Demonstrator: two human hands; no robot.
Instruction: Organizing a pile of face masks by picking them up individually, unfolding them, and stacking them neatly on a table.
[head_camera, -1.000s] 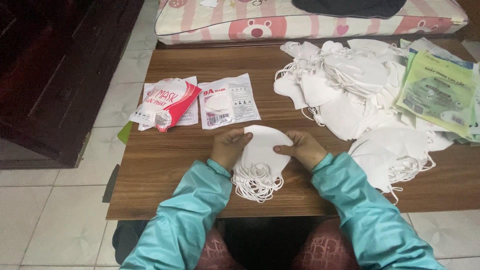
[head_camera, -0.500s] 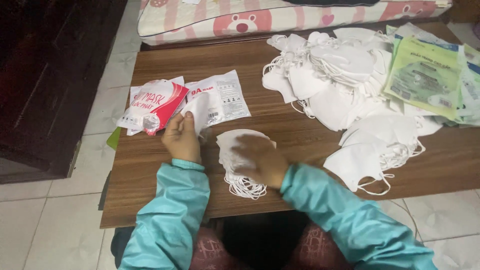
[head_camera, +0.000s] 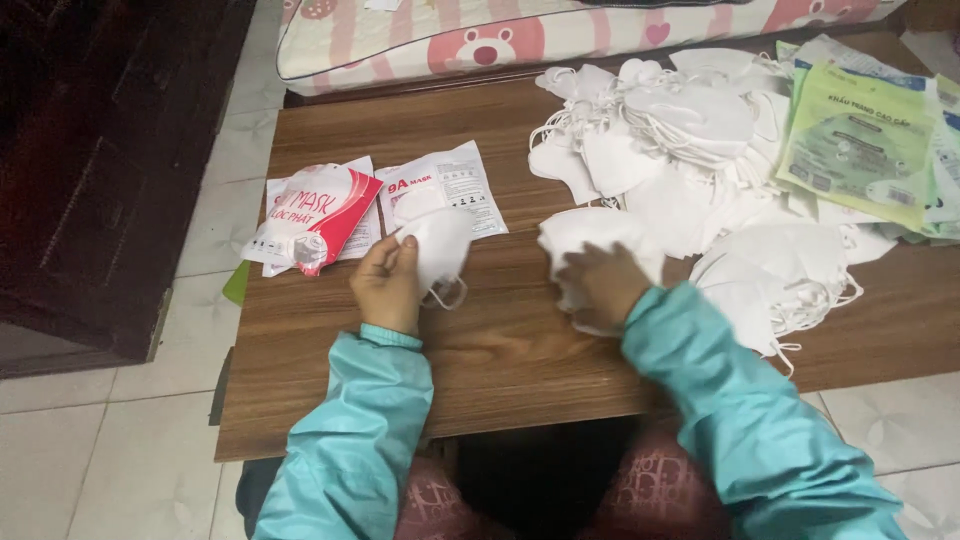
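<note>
A second ago both hands lay together on one small stack of white masks at the desk's near edge; now they have parted. The left hand (head_camera: 388, 282) has come up toward the packets with a single mask (head_camera: 436, 247) pinched between thumb and fingers, its ear loops dangling below, while the right hand (head_camera: 604, 287) has carried the stack (head_camera: 585, 240) to mid-frame, fingers curled over and closed on it, just beside the big heap. So one mask has been split off from the bundle and brought to the packets, which reads as the packing of one mask into a pouch being at hand. The desk (head_camera: 500, 350) is brown wood. At left of centre lie two flat pouches: a red-and-white pouch (head_camera: 312, 215), rectangular, with a clear window at its lower corner, and right of it a white pouch (head_camera: 447, 183) with dark print and a small red mark, partly under the held mask. At upper right a loose heap of masks (head_camera: 690, 150) spreads wide, loops tangled. At the far right edge sits a pile of green pouches (head_camera: 858, 145), pale green with a white mask pictured on them, overlapping the heap. Along the top runs a pink-and-white cushion (head_camera: 520, 35) with a bear face
</note>
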